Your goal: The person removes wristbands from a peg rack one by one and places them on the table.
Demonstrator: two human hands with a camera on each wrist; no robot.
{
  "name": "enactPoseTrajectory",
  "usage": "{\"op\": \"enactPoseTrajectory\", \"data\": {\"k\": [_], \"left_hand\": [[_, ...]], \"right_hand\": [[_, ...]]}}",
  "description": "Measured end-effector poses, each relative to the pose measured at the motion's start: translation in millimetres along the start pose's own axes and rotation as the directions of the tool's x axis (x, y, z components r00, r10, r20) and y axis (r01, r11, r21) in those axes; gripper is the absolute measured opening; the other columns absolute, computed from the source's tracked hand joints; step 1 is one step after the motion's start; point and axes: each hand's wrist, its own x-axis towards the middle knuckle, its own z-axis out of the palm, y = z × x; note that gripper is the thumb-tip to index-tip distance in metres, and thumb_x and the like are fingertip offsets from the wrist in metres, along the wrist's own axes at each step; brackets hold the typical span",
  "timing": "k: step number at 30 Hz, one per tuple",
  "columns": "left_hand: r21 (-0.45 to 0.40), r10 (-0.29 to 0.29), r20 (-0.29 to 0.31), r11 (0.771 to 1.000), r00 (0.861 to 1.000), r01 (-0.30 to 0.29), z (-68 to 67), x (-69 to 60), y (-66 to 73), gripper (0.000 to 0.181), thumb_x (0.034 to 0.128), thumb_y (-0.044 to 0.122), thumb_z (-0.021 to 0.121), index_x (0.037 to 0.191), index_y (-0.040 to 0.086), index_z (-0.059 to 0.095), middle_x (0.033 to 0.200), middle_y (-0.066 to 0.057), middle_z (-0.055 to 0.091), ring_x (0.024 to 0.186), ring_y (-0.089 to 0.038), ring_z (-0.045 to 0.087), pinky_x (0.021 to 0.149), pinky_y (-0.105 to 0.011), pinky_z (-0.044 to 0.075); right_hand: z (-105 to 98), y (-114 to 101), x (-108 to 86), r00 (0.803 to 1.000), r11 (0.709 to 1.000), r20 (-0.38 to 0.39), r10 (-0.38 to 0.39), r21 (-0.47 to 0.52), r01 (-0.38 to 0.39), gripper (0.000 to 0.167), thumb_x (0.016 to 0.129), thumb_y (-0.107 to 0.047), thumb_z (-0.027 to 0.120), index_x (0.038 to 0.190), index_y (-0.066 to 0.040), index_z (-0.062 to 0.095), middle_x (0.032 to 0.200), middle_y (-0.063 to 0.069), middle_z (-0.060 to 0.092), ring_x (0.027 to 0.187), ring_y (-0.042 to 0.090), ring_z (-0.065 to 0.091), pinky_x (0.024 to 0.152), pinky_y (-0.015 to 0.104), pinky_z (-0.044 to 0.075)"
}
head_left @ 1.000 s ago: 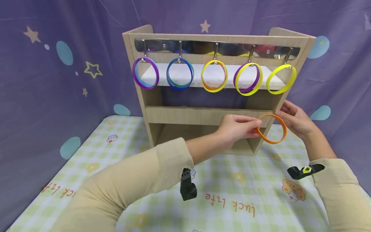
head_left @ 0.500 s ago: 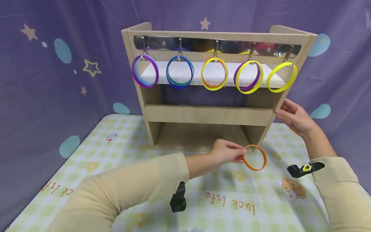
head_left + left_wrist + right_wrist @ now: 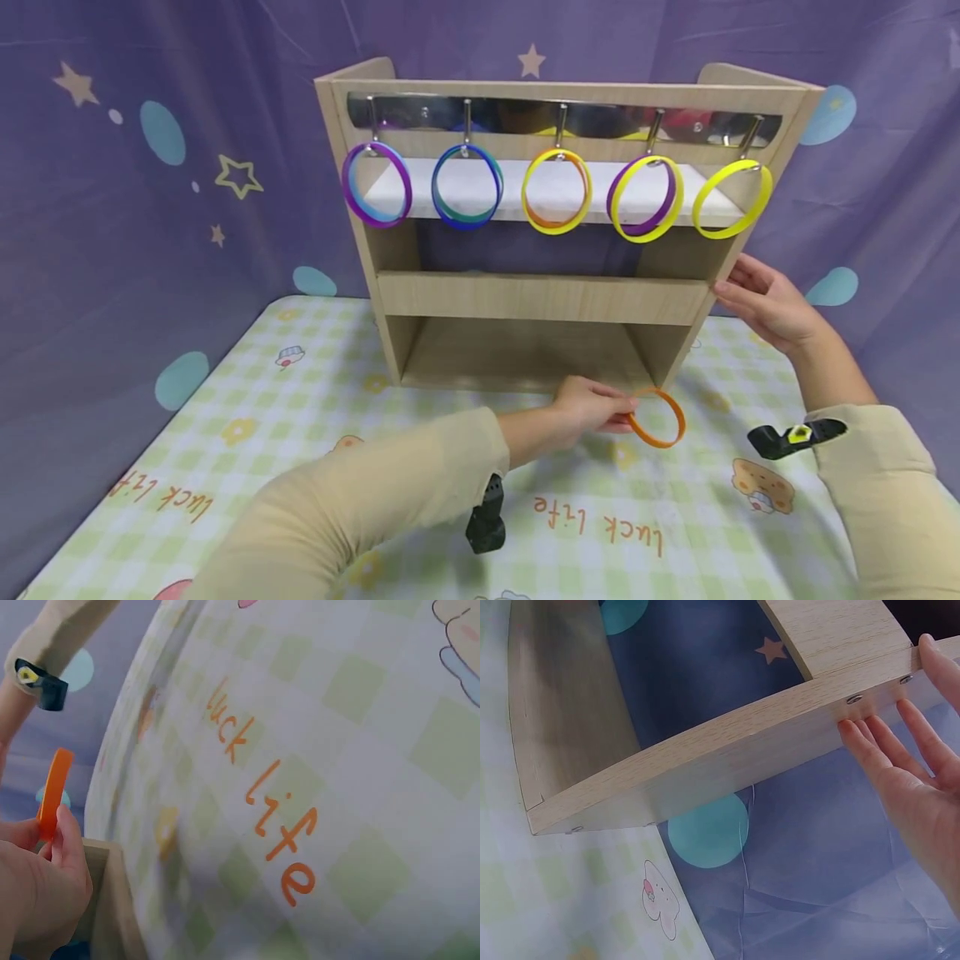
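My left hand (image 3: pixel 588 407) pinches an orange silicone wristband (image 3: pixel 682 419) by its left edge, low in front of the wooden shelf unit (image 3: pixel 543 298). In the left wrist view the wristband (image 3: pixel 55 793) appears edge-on between thumb and fingers. My right hand (image 3: pixel 776 310) touches the unit's right side; in the right wrist view the fingertips (image 3: pixel 847 729) rest against the outer panel, with the thumb near its front edge. Along the metal rail hang wristbands: purple (image 3: pixel 347 185) with light blue, blue (image 3: pixel 435 190) with green, yellow (image 3: pixel 527 200) with orange, yellow with purple (image 3: pixel 612 198), and one yellow (image 3: pixel 765 200).
Each hook on the metal rail (image 3: pixel 517 117) carries at least one wristband. A checked cloth (image 3: pixel 247 367) with printed lettering covers the table. Behind the unit hangs a purple curtain (image 3: pixel 247 100) with stars. Black cameras (image 3: pixel 486 517) are strapped to both wrists.
My left hand has brought the orange wristband down and slightly left, from beside the unit's right panel to low before its base. The right hand stays against the side panel.
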Motion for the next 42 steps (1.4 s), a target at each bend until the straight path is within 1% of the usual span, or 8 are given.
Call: {"op": "enactPoseTrajectory", "data": {"k": [6, 13, 19, 25, 29, 32, 37, 42], "left_hand": [[0.027, 0.005, -0.023, 1.000, 1.000, -0.004, 1.6, 12.8, -11.0, 0.015, 0.0842, 0.001, 0.070, 0.098, -0.006, 0.071, 0.097, -0.022, 0.073, 0.077, -0.021, 0.073, 0.069, -0.025, 0.064], [0.067, 0.019, -0.059, 0.998, 0.998, -0.015, 5.8, 23.8, -20.2, 0.015, 0.0835, 0.000, 0.071, 0.096, -0.007, 0.071, 0.092, -0.023, 0.073, 0.073, -0.023, 0.074, 0.070, -0.028, 0.064], [0.140, 0.037, -0.115, 0.990, 0.993, -0.021, 14.0, 26.2, -24.9, 0.011, 0.0837, 0.000, 0.071, 0.092, -0.006, 0.072, 0.086, -0.022, 0.074, 0.082, -0.033, 0.073, 0.073, -0.031, 0.064], [0.209, 0.071, -0.169, 0.977, 0.983, -0.035, 23.9, 30.0, -26.7, 0.006, 0.0813, 0.000, 0.073, 0.085, -0.004, 0.074, 0.076, -0.019, 0.073, 0.075, -0.031, 0.074, 0.062, -0.026, 0.063], [0.244, 0.088, -0.172, 0.969, 0.981, -0.044, 27.7, 32.0, -27.5, 0.004, 0.0803, -0.001, 0.073, 0.082, -0.004, 0.074, 0.071, -0.018, 0.072, 0.071, -0.031, 0.074, 0.058, -0.025, 0.062], [0.234, 0.087, -0.174, 0.971, 0.981, -0.045, 30.0, 32.5, -28.4, 0.003, 0.0796, -0.002, 0.073, 0.082, -0.005, 0.074, 0.070, -0.018, 0.072, 0.071, -0.032, 0.073, 0.057, -0.025, 0.062], [0.241, 0.086, -0.180, 0.970, 0.980, -0.041, 32.9, 32.2, -31.0, 0.003, 0.0784, -0.002, 0.075, 0.079, -0.004, 0.074, 0.067, -0.016, 0.071, 0.069, -0.031, 0.073, 0.056, -0.024, 0.062], [0.254, 0.073, -0.193, 0.967, 0.978, -0.022, 35.7, 29.5, -33.7, 0.003, 0.0765, -0.003, 0.076, 0.076, -0.004, 0.073, 0.064, -0.017, 0.070, 0.068, -0.032, 0.073, 0.054, -0.024, 0.061]], "right_hand": [[1, 0, 1.7, 1.000, 1.000, -0.002, 0.017, -0.015, -0.017, 0.044, 0.096, 0.005, 0.046, 0.134, -0.017, 0.045, 0.121, -0.008, 0.062, 0.107, 0.002, 0.061, 0.088, 0.011, 0.054], [3, 0, 2.6, 1.000, 1.000, -0.009, 0.014, -0.015, -0.014, 0.043, 0.097, 0.004, 0.046, 0.135, -0.017, 0.045, 0.120, -0.008, 0.062, 0.106, 0.002, 0.061, 0.088, 0.011, 0.054], [4, -2, 2.7, 1.000, 1.000, -0.012, 0.014, -0.009, -0.015, 0.042, 0.096, 0.003, 0.047, 0.133, -0.017, 0.046, 0.120, -0.008, 0.063, 0.106, 0.002, 0.062, 0.088, 0.011, 0.055], [4, -2, 2.9, 1.000, 1.000, -0.015, 0.013, -0.005, -0.013, 0.042, 0.096, 0.003, 0.047, 0.133, -0.017, 0.046, 0.120, -0.007, 0.063, 0.106, 0.003, 0.062, 0.087, 0.012, 0.055], [3, -3, 2.8, 1.000, 1.000, -0.008, 0.004, 0.003, -0.004, 0.043, 0.097, 0.004, 0.046, 0.135, -0.016, 0.044, 0.121, -0.007, 0.062, 0.107, 0.003, 0.062, 0.088, 0.012, 0.055], [2, -3, 2.1, 1.000, 1.000, -0.007, 0.008, 0.004, -0.008, 0.046, 0.097, 0.004, 0.046, 0.139, -0.013, 0.040, 0.122, -0.007, 0.062, 0.108, 0.003, 0.061, 0.088, 0.012, 0.055], [0, -3, 0.0, 0.999, 0.998, -0.040, 0.034, -0.044, -0.036, 0.053, 0.097, 0.002, 0.047, 0.146, -0.010, 0.032, 0.123, -0.010, 0.060, 0.108, 0.001, 0.060, 0.087, 0.011, 0.055], [-1, -1, -1.2, 0.999, 0.999, -0.025, 0.035, -0.014, -0.035, 0.051, 0.097, 0.003, 0.047, 0.144, -0.011, 0.034, 0.123, -0.009, 0.061, 0.108, 0.001, 0.060, 0.088, 0.011, 0.055]]}}
